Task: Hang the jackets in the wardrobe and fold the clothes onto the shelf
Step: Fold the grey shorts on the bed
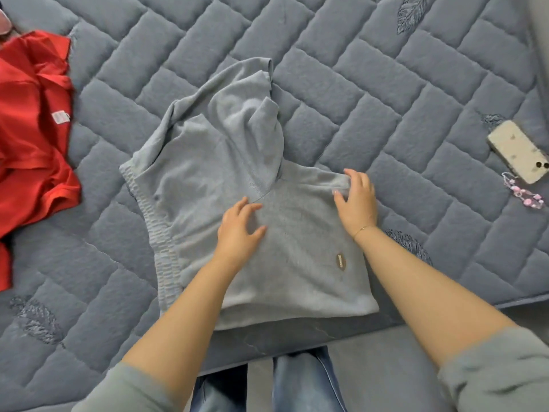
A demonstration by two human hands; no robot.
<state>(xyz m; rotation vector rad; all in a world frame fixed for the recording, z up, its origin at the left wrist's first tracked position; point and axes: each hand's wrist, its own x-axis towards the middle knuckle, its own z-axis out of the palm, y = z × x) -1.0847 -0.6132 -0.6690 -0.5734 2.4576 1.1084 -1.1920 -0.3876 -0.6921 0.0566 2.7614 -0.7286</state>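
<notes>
A light grey knitted garment (208,173) lies partly folded on the quilted blue-grey mattress (386,93), near its front edge. A small brown label is on its lower right part. My left hand (240,230) rests flat on the middle of the garment with its fingers spread. At the garment's right edge my right hand (356,199) holds the fabric, fingers curled over the fold. A red garment (32,135) lies crumpled at the far left of the mattress.
A phone (520,151) in a pale case lies at the right of the mattress, with a pink beaded strap (524,194) beside it. The mattress edge runs along the bottom, and my jeans-clad legs (300,382) stand against it.
</notes>
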